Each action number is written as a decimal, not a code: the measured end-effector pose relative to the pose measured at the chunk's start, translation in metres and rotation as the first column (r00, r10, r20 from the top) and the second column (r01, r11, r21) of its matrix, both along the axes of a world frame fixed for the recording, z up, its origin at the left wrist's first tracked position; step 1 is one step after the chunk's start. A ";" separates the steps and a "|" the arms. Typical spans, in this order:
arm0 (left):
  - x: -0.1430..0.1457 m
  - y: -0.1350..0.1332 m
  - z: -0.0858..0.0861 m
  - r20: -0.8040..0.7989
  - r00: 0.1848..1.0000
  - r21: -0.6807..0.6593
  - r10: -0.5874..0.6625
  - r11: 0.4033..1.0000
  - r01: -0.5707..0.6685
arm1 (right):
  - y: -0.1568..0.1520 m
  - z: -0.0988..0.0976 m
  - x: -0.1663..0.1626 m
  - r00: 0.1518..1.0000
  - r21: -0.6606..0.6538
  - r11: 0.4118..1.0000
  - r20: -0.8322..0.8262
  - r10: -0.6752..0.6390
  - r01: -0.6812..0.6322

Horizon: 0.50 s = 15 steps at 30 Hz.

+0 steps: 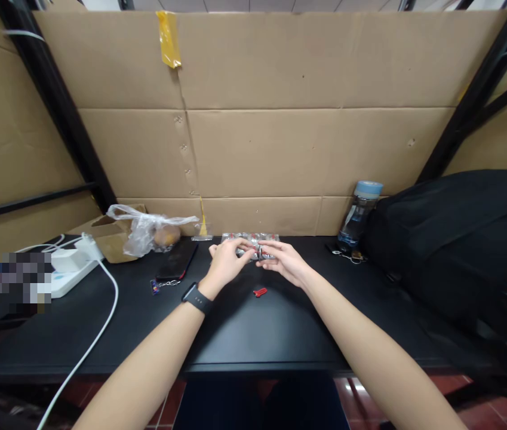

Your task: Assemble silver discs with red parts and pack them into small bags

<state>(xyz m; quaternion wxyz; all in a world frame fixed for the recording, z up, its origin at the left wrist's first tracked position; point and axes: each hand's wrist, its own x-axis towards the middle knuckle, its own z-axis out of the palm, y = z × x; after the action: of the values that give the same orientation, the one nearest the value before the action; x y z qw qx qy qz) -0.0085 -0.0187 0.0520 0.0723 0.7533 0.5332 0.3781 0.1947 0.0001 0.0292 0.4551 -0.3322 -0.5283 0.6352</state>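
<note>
My left hand [230,260], with a black watch [197,297] on its wrist, and my right hand [283,260] meet at the middle of the table. Their fingers close from both sides around a small dark-and-silver piece [259,252], too small and too covered to name. Just behind the fingers lie shiny silver foil packets [249,237] with red marks, partly hidden by both hands. On the table in front of the hands is a small red piece [260,292], touched by neither hand.
Left on the black table [262,340] are a phone [177,261], a tied plastic bag [150,231], a cardboard box [116,242] and a power strip [71,276] with a white cable. A bottle [357,218] and a black backpack [454,239] stand right. Cardboard [257,149] walls the back.
</note>
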 end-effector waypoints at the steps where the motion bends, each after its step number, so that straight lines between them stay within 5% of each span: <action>1: -0.004 0.001 0.003 -0.006 1.000 0.024 0.018 1.000 -0.017 | 0.000 0.000 0.001 1.000 0.007 1.000 -0.007 -0.009 0.010; 7: -0.047 0.016 0.013 -0.097 0.971 0.072 0.217 0.975 -0.211 | 0.005 0.000 0.005 0.997 0.055 0.996 -0.003 -0.077 0.077; 15: -0.043 0.026 -0.016 -0.302 0.931 -0.110 0.207 0.962 -0.249 | 0.003 0.007 0.007 0.987 0.046 0.990 0.080 -0.137 0.133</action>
<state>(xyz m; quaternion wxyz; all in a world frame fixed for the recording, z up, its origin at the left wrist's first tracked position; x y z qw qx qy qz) -0.0513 0.0070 0.0363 0.0045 0.7257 0.6483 0.2304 0.2021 0.0029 0.0363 0.4815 -0.3838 -0.5359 0.5776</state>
